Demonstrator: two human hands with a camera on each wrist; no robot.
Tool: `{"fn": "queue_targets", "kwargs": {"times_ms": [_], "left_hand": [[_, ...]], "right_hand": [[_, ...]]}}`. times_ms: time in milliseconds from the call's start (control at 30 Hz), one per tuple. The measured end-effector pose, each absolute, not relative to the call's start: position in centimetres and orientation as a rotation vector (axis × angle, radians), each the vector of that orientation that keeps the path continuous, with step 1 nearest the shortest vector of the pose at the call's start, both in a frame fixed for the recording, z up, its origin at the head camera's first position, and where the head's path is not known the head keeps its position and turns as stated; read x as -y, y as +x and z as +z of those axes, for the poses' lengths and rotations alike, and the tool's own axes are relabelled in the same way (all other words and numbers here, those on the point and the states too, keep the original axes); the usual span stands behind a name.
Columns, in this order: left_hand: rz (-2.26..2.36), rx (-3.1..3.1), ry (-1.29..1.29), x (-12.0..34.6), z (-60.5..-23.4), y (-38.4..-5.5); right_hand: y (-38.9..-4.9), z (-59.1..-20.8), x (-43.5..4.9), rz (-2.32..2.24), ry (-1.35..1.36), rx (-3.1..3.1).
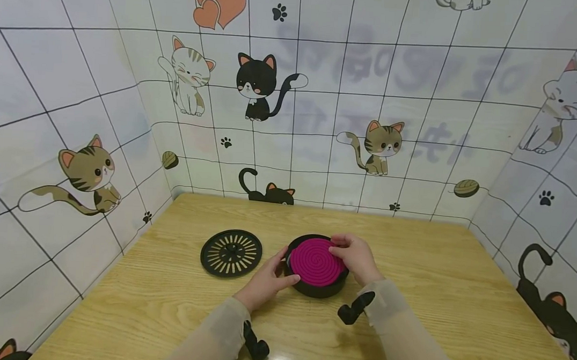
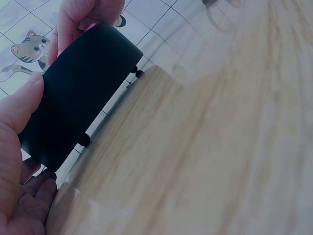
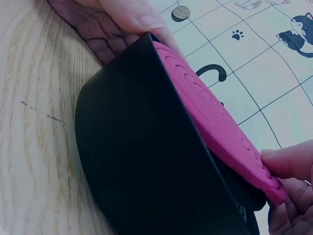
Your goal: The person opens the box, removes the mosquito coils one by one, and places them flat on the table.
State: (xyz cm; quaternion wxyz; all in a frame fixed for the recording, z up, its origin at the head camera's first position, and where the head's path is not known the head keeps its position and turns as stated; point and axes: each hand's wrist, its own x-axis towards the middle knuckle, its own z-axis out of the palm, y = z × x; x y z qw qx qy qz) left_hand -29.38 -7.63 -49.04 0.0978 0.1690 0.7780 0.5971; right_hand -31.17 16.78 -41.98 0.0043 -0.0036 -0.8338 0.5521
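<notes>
A pink spiral mosquito coil (image 1: pixel 316 262) lies at the mouth of a round black holder (image 1: pixel 316 292) on the table. My left hand (image 1: pixel 264 283) grips the holder's left side, thumb near the front rim and fingers round the far side. With thumb and fingers, my right hand (image 1: pixel 357 256) pinches the coil's right edge. In the right wrist view the coil (image 3: pixel 210 115) sits tilted, its pinched edge above the holder's rim. Small feet show under the holder (image 2: pixel 83 93) in the left wrist view. The holder's inside is mostly hidden by the coil.
A black slotted round lid (image 1: pixel 232 249) with a central knob lies flat on the wooden table (image 1: pixel 408 325), left of the holder. Tile-patterned walls (image 1: pixel 315 111) with cat drawings border the table at the back and sides.
</notes>
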Motion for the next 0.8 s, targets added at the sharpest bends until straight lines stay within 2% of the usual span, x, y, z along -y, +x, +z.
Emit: {"fn": "queue_targets", "kwargs": {"times_ms": [333,800], "left_hand": [[1.785,-2.287,0.492,7.6,-48.8,-29.4],[1.769,-2.312,0.495,7.7,-48.8,-29.2]], "right_hand": [[-31.4,-40.9,-16.7,1.765,-0.004,2.663],[-33.0,-40.7,-18.2,1.956,0.194,2.767]]}}
